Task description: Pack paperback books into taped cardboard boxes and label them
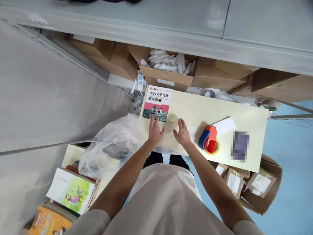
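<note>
My left hand [156,131] is open, its fingers stretched over the lower edge of a book [157,106] with a white and red-pink cover. Whether the fingertips press on the cover or hover just above it I cannot tell. To its right, my right hand [183,133] is open too, palm down with the thumb apart, low over the pale tabletop [210,104]. What looks like thin clear plastic lies around the hands at the table's near edge. Right of my right hand stands a red and blue tape dispenser [209,139] with a yellowish roll.
Beyond the dispenser lie a white card [224,126] and a blurred-out dark rectangle [240,146]. A clear plastic bag [105,147] bulges at the left above stacked books [70,191]. Cardboard boxes [168,72] line the shelf behind; a carton of parcels [265,192] stands lower right.
</note>
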Tool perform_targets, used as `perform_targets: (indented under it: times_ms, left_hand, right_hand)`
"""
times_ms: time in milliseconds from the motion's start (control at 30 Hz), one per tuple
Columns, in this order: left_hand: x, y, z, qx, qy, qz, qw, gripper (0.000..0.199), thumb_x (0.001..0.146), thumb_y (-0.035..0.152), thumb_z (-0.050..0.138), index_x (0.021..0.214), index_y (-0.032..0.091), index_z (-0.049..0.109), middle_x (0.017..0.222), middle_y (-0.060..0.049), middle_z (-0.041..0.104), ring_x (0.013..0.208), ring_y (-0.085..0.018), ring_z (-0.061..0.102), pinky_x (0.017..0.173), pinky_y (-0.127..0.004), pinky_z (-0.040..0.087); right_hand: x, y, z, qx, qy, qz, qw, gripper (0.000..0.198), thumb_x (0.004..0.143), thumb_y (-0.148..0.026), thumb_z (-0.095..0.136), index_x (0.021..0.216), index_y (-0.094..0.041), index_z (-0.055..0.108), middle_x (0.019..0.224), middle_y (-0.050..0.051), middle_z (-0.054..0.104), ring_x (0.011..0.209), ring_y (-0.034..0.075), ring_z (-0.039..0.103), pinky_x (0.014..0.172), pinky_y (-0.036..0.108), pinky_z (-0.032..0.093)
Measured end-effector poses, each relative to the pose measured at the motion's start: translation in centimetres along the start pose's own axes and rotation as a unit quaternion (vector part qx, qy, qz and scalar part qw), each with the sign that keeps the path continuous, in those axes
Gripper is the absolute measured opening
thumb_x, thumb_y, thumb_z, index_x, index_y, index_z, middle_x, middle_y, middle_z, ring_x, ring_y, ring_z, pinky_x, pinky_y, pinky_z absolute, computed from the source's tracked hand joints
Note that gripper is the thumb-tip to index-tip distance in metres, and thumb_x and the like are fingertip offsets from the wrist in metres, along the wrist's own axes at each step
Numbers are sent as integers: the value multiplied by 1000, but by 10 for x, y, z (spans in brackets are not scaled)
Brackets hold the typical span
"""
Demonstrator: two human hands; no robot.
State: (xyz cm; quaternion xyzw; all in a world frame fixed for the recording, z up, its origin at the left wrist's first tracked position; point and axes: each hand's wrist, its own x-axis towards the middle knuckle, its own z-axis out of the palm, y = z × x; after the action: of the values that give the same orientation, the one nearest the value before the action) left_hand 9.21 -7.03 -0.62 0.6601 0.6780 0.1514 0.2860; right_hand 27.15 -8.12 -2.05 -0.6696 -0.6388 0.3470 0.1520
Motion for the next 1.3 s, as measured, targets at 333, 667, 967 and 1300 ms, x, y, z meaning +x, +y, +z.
perform_targets:
  times_ms: [333,667,967,1300]
  left_hand:
    - [112,-61,-35,-128,29,-219,967,33,77,15,54,110,12,59,112,-17,66,109,-26,60,98,-41,43]
    - [69,-26,-46,-338,-28,-107,935,34,71,11,55,104,15,62,96,-6,68,75,-12,62,66,-22,49]
    - [-47,2,15,-194,-145,-125,962,23,70,4,57,88,17,57,83,-2,64,71,-12,61,69,-26,51]
    - [-76,12,46,-54,-112,-71,990,54,72,3,56,124,16,51,121,-14,56,119,-28,51,100,-45,43]
  right_hand:
    - [101,-50,46,418,7,184,890,49,69,-27,63,116,-15,54,110,12,67,100,22,63,83,36,52]
    - [41,-30,-29,400,107,76,907,47,71,-30,58,117,-18,58,110,8,67,92,19,62,83,35,50]
    - [-94,36,-17,228,157,198,940,42,67,-29,56,107,-16,60,91,9,67,72,19,59,70,36,50]
    - [-115,60,19,90,157,191,965,47,73,-22,48,119,-13,55,108,15,63,101,27,58,92,46,46]
